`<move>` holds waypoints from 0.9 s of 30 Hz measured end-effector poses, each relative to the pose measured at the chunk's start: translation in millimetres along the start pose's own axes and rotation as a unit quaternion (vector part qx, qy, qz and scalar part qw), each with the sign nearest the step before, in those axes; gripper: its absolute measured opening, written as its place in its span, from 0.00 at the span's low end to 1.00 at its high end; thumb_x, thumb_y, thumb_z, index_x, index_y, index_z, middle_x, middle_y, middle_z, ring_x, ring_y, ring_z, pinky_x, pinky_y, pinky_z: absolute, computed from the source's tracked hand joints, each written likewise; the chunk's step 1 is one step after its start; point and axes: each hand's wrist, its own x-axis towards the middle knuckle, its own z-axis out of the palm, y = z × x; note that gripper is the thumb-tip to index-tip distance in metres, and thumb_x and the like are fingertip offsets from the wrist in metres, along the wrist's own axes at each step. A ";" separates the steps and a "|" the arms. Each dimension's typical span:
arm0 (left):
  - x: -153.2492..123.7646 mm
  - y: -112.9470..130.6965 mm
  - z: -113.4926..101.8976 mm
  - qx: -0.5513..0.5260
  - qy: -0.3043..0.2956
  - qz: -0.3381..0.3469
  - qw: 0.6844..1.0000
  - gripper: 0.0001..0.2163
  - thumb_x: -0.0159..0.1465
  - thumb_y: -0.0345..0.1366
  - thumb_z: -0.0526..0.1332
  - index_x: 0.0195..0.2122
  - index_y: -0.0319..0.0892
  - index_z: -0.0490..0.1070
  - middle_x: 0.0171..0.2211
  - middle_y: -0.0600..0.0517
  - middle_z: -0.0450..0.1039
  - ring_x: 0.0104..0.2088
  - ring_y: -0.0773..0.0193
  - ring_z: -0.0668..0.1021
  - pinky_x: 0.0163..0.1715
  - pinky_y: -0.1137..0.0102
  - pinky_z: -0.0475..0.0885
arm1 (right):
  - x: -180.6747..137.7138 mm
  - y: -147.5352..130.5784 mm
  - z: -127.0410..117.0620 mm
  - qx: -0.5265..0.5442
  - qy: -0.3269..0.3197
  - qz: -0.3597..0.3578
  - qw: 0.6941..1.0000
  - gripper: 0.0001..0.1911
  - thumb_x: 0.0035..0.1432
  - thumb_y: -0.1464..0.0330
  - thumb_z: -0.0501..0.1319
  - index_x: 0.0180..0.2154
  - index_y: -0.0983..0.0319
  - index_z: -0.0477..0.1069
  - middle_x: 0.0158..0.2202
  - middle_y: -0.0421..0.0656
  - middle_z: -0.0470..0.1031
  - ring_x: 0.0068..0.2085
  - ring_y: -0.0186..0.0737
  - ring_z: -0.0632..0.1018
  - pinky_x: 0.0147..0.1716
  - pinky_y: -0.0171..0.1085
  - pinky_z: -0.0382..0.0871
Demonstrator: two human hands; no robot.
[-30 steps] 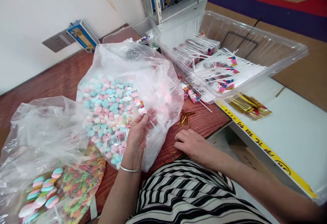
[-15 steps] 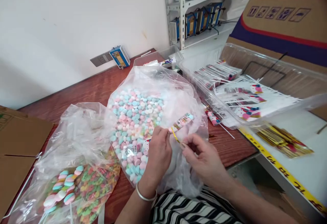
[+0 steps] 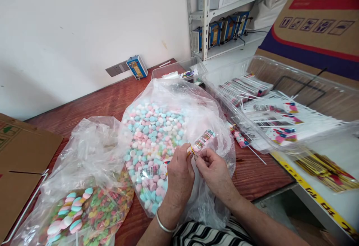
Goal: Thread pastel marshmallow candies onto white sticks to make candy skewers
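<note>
1 packet [image 3: 204, 141] is gripped by the left hand [image 3: 180, 176]; its gold tie [image 3: 191, 151] is pinched by the right hand [image 3: 216, 172].

packet [image 3: 204, 140]: lower end hidden | left carton [image 3: 24, 171]: cut off

On my feed, the slim, clear-wrapped candy packet [image 3: 204, 140] shows pink and white beneath multicoloured print; the thin, metallic twist tie [image 3: 192, 149] is gold. Through the large, translucent plastic bag [image 3: 174, 88] I see button-shaped sweets [image 3: 153, 120] in pastel pink, pale blue and white. I distinguish ring-shaped sweets [image 3: 109, 208] in green, orange and red from the banded, swirled marshmallows [image 3: 67, 221], striped blue, pink and white. I note black-and-white wavy stripes on the fabric garment [image 3: 207, 234], reddish-brown streaking on the wooden tabletop [image 3: 103, 103], and black characters on the yellow tape strip [image 3: 314, 193].
</note>
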 end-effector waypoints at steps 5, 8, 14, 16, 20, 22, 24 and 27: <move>5.2 1.8 -0.9 -0.125 0.008 -0.079 0.989 0.07 0.65 0.31 0.56 0.38 0.45 0.74 0.34 0.50 0.72 0.35 0.61 0.73 0.37 0.68 0.67 | 3.5 -0.5 1.4 -0.010 0.011 -0.017 1.000 0.05 0.57 0.67 0.58 0.29 0.59 0.66 0.21 0.35 0.65 0.21 0.33 0.66 0.19 0.32 0.60; 8.4 1.5 3.2 -0.343 -0.018 -0.231 0.910 0.05 0.62 0.37 0.62 0.36 0.42 0.74 0.25 0.55 0.69 0.25 0.67 0.69 0.27 0.72 0.63 | 6.0 -0.6 3.6 -0.020 0.011 -0.044 0.999 0.07 0.59 0.66 0.58 0.30 0.59 0.65 0.23 0.36 0.68 0.23 0.34 0.69 0.22 0.33 0.64; 14.6 3.4 8.5 -0.618 -0.044 -0.387 0.682 0.16 0.49 0.39 0.73 0.33 0.36 0.73 0.18 0.61 0.58 0.18 0.76 0.57 0.19 0.78 0.51 | 13.6 0.2 4.5 -0.008 -0.042 -0.059 0.997 0.06 0.64 0.66 0.55 0.34 0.59 0.65 0.27 0.38 0.72 0.28 0.36 0.75 0.29 0.35 0.70; 15.6 3.8 7.2 -0.641 -0.045 -0.398 0.655 0.16 0.48 0.38 0.74 0.32 0.36 0.72 0.18 0.61 0.57 0.18 0.77 0.57 0.18 0.79 0.51 | 16.6 0.1 2.1 -0.053 -0.020 -0.091 0.994 0.04 0.63 0.67 0.56 0.36 0.60 0.66 0.33 0.41 0.73 0.32 0.38 0.75 0.32 0.37 0.70; 14.6 3.7 6.4 -0.649 -0.046 -0.390 0.651 0.16 0.49 0.39 0.73 0.32 0.37 0.70 0.20 0.61 0.57 0.18 0.77 0.56 0.18 0.79 0.52 | 20.6 -1.1 -3.4 -0.131 -0.001 -0.151 0.980 0.09 0.62 0.69 0.58 0.46 0.60 0.67 0.44 0.46 0.73 0.39 0.40 0.75 0.37 0.39 0.70; 12.7 3.2 7.6 -0.623 -0.047 -0.372 0.686 0.14 0.53 0.41 0.70 0.33 0.38 0.70 0.19 0.61 0.56 0.19 0.76 0.56 0.18 0.78 0.52 | 20.4 -1.5 -4.7 -0.164 -0.020 -0.172 0.971 0.05 0.64 0.70 0.56 0.41 0.60 0.69 0.39 0.44 0.74 0.38 0.40 0.75 0.38 0.39 0.69; 10.1 1.5 8.5 -0.544 -0.036 -0.329 0.771 0.11 0.59 0.42 0.65 0.35 0.40 0.71 0.19 0.59 0.58 0.19 0.73 0.59 0.20 0.76 0.56 | 19.0 -1.5 -4.9 -0.198 -0.018 -0.185 0.963 0.07 0.66 0.69 0.54 0.35 0.60 0.69 0.33 0.42 0.74 0.36 0.40 0.75 0.36 0.38 0.67; 6.2 -2.5 7.7 -0.314 0.005 -0.183 0.932 0.07 0.64 0.38 0.59 0.40 0.44 0.73 0.27 0.53 0.69 0.27 0.66 0.69 0.30 0.71 0.66 | 16.3 -1.4 -4.0 -0.241 0.005 -0.206 0.948 0.08 0.66 0.70 0.53 0.33 0.60 0.67 0.31 0.43 0.73 0.33 0.40 0.74 0.33 0.37 0.65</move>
